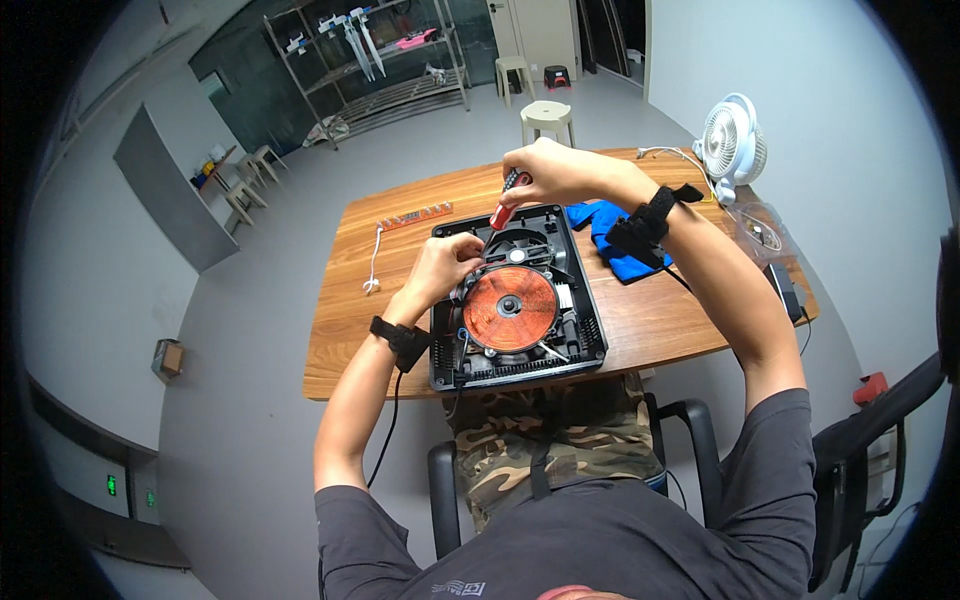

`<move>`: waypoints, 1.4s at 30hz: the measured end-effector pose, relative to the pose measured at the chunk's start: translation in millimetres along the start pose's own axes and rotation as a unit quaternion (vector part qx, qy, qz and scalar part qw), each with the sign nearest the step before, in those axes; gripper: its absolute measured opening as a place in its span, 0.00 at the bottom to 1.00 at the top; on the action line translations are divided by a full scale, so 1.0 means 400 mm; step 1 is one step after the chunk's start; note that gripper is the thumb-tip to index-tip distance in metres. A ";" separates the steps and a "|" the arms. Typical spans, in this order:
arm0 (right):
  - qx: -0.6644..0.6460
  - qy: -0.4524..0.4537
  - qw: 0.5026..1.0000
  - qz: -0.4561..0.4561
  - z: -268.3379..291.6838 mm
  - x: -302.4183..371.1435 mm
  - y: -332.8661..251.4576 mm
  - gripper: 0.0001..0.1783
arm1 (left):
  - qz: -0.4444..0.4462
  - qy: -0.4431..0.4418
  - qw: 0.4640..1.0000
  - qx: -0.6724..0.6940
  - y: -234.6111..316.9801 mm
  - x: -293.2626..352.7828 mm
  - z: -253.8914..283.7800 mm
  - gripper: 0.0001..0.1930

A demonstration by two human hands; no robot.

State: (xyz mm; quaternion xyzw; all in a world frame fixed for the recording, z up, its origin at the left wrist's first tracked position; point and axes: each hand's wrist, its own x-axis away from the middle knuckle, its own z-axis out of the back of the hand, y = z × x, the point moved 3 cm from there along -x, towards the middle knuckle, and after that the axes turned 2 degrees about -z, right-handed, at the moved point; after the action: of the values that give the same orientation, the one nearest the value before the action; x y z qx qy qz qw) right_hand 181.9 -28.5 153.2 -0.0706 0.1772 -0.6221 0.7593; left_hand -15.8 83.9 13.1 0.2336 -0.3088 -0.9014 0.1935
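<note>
An opened induction cooker (598,345) with a black housing lies on the wooden table in front of me. Its round copper coil (482,322) is exposed, with a small fan and wiring behind it. My right hand (548,172) grips a red and black screwdriver (503,213) from above, its shaft slanting down to the far left part of the housing. Close to that shaft, my left hand (440,268) has its fingers pinched together over the housing's left edge. What those fingertips hold, if anything, is too small to make out.
Right of the cooker lies a blue cloth (632,268). An orange strip (415,216) with a white cord rests at the table's far left. A white and blue fan (733,147) stands at the far right corner, near a clear plastic bag (765,232) and a black box (783,292).
</note>
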 end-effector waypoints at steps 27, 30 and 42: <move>0.005 -0.048 0.993 0.112 -0.101 -0.139 0.020 0.16 | -0.002 -0.071 0.987 -0.145 -0.156 -0.042 -0.056 0.19; 0.007 -0.061 0.994 0.091 -0.103 -0.150 0.018 0.16 | 0.005 -0.097 0.984 -0.153 -0.156 -0.052 -0.051 0.20; 0.014 -0.073 0.993 0.087 -0.108 -0.175 0.016 0.16 | 0.020 -0.155 0.977 -0.146 -0.154 -0.073 -0.037 0.22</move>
State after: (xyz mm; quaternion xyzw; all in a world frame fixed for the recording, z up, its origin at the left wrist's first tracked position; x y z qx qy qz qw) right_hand 160.8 45.5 123.6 -0.0896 0.1179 -0.5490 0.8226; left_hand 3.3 136.5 -28.4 0.0541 -0.2049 -0.9580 0.1930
